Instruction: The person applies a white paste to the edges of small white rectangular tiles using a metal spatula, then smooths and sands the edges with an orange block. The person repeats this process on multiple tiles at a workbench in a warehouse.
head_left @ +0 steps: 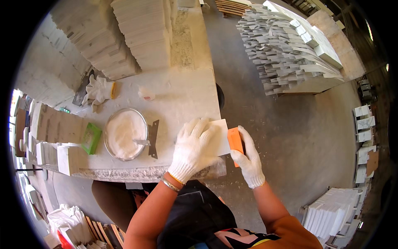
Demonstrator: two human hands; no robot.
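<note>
My left hand [194,147], in a white knit glove, lies flat with fingers stretched out on a white tile [219,139] at the table's right edge. Wrapped around an orange sanding block [235,140] is my gloved right hand [248,159], just beyond that edge. The block stands upright against the tile's right side; whether they touch I cannot tell. Left of my hands is a round bowl [120,137] of whitish powder or paste, with a small spatula [141,142] at its rim. A dark notched metal scraper [154,139] lies beside the bowl.
The pale table [178,91] carries tall tile stacks [143,33] at the back. A spare white glove [98,90] and a green object [91,138] lie left, near smaller stacks [62,124]. Across the floor, a large pile of stone strips [282,54] stands far right; white slabs [331,209] stand near right.
</note>
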